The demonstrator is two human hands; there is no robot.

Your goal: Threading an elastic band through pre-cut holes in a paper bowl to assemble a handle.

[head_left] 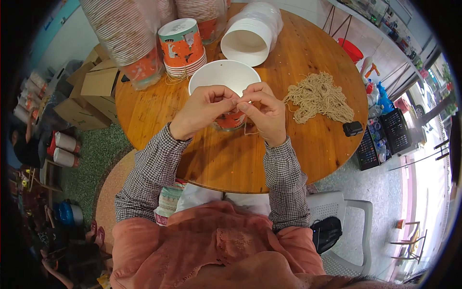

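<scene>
A paper bucket (224, 73), white inside with an orange printed outside, stands on the table in front of me with its mouth up. My left hand (206, 108) and my right hand (266, 111) meet at its near rim, both closed, fingertips pinched together. Between them is a thin tan string (246, 129), its loose end hanging below my right hand. The exact spot where the fingers grip it is largely covered by the fingertips. To the right of my right hand lies a loose heap of tan strings (320, 98).
Orange printed buckets (182, 45) are stacked at the back left, beside tall bagged stacks (126, 41). White buckets in plastic (248, 41) lie sideways behind. A small black object (352, 128) sits at the right edge of the round wooden table (221, 166). Cardboard boxes (91, 94) stand left.
</scene>
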